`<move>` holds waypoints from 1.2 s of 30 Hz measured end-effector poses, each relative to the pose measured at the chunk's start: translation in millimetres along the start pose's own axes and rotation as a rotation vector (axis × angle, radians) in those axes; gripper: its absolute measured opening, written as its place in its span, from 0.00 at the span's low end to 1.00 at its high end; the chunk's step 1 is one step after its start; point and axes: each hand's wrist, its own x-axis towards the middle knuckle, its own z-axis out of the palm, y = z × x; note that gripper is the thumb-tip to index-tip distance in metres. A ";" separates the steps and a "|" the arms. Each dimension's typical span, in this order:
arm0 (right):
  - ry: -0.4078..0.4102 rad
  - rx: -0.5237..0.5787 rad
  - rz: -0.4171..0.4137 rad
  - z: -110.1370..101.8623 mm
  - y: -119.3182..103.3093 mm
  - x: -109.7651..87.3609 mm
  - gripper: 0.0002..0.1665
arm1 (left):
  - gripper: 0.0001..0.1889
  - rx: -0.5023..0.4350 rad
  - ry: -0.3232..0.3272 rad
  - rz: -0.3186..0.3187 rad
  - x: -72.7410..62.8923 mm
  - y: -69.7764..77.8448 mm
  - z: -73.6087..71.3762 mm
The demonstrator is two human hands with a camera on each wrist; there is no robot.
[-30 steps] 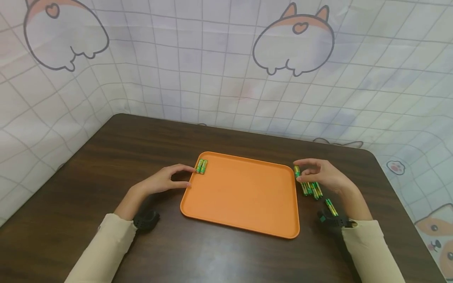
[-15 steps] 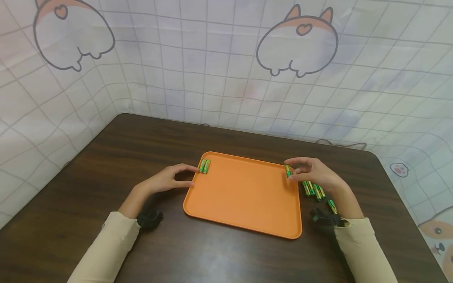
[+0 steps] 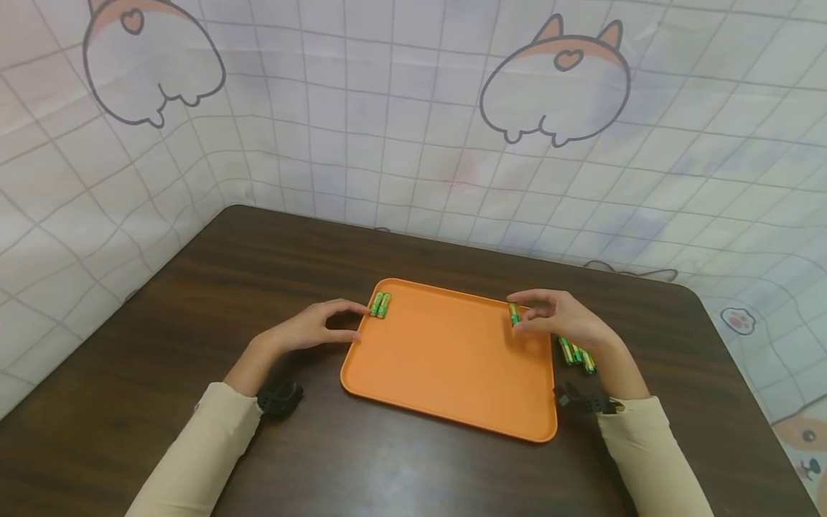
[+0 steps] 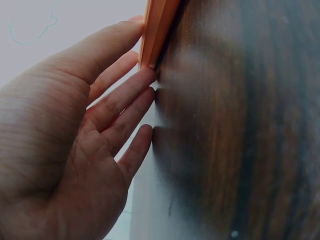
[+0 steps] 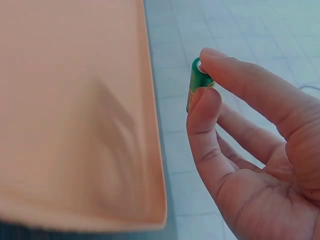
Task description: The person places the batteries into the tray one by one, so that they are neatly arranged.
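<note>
The right hand (image 3: 561,317), pinching a green-and-yellow cylindrical battery (image 3: 514,314), has moved over the orange rectangular plastic tray (image 3: 446,352) toward the loose-fingered left hand (image 3: 315,327) at its edge.

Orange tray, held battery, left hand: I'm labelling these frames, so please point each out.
Orange tray (image 3: 452,359): head view, bare middle of its floor.
Held battery (image 5: 200,79): right wrist view, its green side.
Left hand (image 3: 306,328): head view, back of the hand.
</note>
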 end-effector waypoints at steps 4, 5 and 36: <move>-0.005 0.000 -0.002 3.3 -0.5 5.2 0.37 | 0.27 0.001 -0.005 -0.008 0.9 -0.5 1.1; -0.007 0.000 -0.004 4.1 -0.8 6.4 0.37 | 0.27 0.002 -0.005 -0.013 1.1 -0.6 1.2; -0.060 0.152 -0.051 64.1 -23.1 57.8 0.37 | 0.27 0.008 -0.005 -0.006 0.4 -1.0 -1.4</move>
